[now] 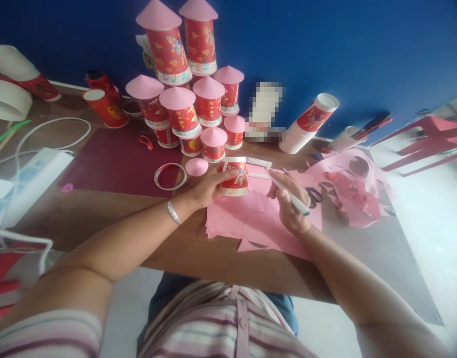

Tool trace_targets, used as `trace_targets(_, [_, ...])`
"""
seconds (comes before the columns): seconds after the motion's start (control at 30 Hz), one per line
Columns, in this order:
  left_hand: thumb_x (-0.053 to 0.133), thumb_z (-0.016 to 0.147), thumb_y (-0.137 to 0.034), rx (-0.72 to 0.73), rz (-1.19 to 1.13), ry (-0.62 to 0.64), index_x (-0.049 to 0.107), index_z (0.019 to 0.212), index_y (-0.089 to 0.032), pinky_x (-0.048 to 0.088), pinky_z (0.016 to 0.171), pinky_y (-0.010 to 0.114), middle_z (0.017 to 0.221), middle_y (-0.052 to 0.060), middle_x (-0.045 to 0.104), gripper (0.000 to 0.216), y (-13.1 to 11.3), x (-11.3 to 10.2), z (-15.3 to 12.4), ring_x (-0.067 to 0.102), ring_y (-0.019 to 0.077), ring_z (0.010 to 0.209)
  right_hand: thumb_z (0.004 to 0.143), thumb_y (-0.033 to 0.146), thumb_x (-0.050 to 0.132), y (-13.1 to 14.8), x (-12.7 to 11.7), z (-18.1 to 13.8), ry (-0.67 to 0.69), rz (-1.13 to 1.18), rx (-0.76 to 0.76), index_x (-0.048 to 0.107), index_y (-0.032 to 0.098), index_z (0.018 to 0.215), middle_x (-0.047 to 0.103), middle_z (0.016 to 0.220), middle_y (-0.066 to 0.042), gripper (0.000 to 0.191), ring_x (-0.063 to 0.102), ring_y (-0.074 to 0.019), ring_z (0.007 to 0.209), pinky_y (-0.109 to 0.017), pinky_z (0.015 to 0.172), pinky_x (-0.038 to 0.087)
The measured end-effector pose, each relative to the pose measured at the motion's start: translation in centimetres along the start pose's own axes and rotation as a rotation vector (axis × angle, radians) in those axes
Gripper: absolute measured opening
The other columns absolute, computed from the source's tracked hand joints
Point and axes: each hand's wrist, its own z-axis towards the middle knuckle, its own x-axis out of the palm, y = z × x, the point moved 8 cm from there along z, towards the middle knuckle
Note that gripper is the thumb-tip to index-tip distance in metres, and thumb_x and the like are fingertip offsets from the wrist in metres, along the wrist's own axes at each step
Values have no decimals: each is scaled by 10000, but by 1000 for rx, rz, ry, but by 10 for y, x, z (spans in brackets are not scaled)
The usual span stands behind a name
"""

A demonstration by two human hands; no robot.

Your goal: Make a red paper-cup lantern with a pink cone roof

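A red paper cup with gold print and white bands is upside down or tilted in my left hand, the thumb across its front. My right hand grips a white marker with a dark end, held to the right of the cup. Beneath both hands lies a stack of pink paper, its top sheet partly cut along a curve. Just behind the cup rests another white marker. Black-handled scissors show beside my right hand.
Red cups with pink cone roofs stand stacked behind. A tape-like ring and small pink cone lie at left. Pink scraps and a pen cup are at right. A power strip with cables sits far left.
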Motion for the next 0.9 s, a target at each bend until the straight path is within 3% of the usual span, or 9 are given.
trace_targets(0.07, [793,892,-490,12,12,2,660,1151,-186,653,908,449,1089,110,776,420,-1,0,1,776,275,998,1064,704,450,10,0,-1,23,-5,-25,802,349,1240,701,794,-68,530,703,-285,788,-511,780,605])
trace_targets(0.17, [811,863,-493,0,-20,-11,665,1133,-191,651,912,449,1092,106,771,431,1,-1,1,764,271,1000,1088,672,420,24,8,-4,112,53,-30,801,364,1198,714,793,-59,503,714,-271,779,-502,787,611])
trace_targets(0.37, [827,849,-476,6,-31,-35,648,1097,-193,630,885,409,1025,84,742,417,3,-4,2,737,236,947,1055,399,617,42,20,-13,200,188,-21,693,361,1003,742,775,-13,99,745,-237,754,-434,705,615])
trace_targets(0.53, [789,877,-485,5,54,-29,615,1008,-203,617,837,378,944,42,689,357,1,-1,0,695,194,879,999,314,650,35,21,-18,182,57,64,626,350,1014,734,764,9,45,741,-216,681,-415,676,618])
trace_targets(0.73, [859,851,-489,-6,10,-36,664,1038,-191,615,899,379,1002,52,710,402,1,3,-2,703,205,935,1006,289,626,40,23,-15,172,-27,-58,609,346,966,773,841,-1,71,751,-199,710,-367,633,621])
trace_targets(0.9, [830,898,-521,30,-19,-48,674,1027,-184,579,849,322,953,39,699,393,2,3,-1,676,179,884,1010,220,627,48,24,-16,135,-66,-240,600,274,1028,769,849,7,63,749,-156,705,-284,630,605])
